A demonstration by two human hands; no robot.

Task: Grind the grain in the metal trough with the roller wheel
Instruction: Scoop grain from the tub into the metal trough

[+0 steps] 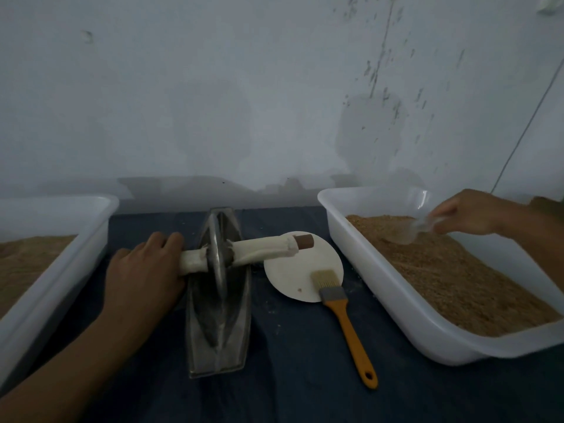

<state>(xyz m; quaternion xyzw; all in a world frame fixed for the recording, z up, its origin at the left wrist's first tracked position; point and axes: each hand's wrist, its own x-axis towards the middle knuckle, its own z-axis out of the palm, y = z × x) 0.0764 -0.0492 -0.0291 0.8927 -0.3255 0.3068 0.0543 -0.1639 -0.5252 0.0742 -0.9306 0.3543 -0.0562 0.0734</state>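
Note:
A boat-shaped metal trough (219, 328) lies lengthwise on the dark cloth in the middle. The metal roller wheel (217, 254) stands on edge inside it, on a wooden axle wrapped in white cloth (262, 250). My left hand (143, 273) grips the left end of that axle. My right hand (467, 215) holds a clear plastic scoop (409, 233) whose mouth dips into the brown grain (457, 276) in the white tub on the right. The trough's inside looks dark; I cannot tell whether grain lies in it.
The white tub (396, 288) of grain fills the right side; a second white tub (45, 270), also holding brown grain, stands at the left. A round white disc (293, 270) and a yellow-handled brush (345, 319) lie between trough and right tub. A wall rises close behind.

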